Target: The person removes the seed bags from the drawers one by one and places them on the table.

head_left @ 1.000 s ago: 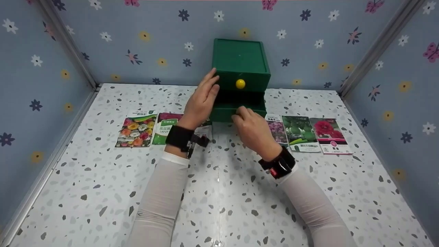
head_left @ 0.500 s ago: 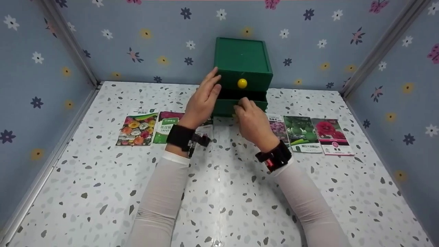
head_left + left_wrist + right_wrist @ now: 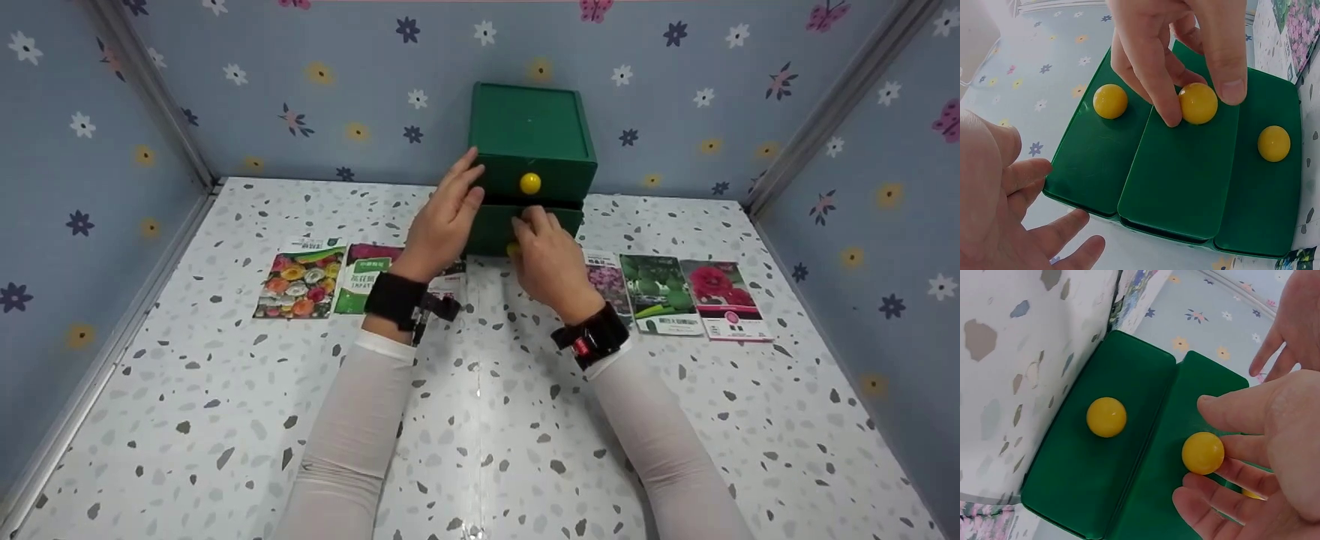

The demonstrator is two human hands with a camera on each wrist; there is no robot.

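A green drawer cabinet with round yellow knobs stands against the back wall. Its middle drawer juts slightly past the drawers on either side, leaving a narrow dark gap under the top one in the head view. My right hand has its fingers around the yellow knob of that drawer, fingertips on one side and thumb on the other. My left hand lies along the cabinet's left side with fingers extended. The bottom drawer's knob and the top drawer's knob are untouched.
Seed packets lie in a row on the speckled table. A mixed-flower packet and a green-pink one are at left. A pink-flower packet, a green one and a red-flower one are at right. Floral walls enclose the table.
The middle drawer has slid back into the cabinet, from well out to only slightly out. My right hand has moved forward with it, while the left stays at the cabinet's side.
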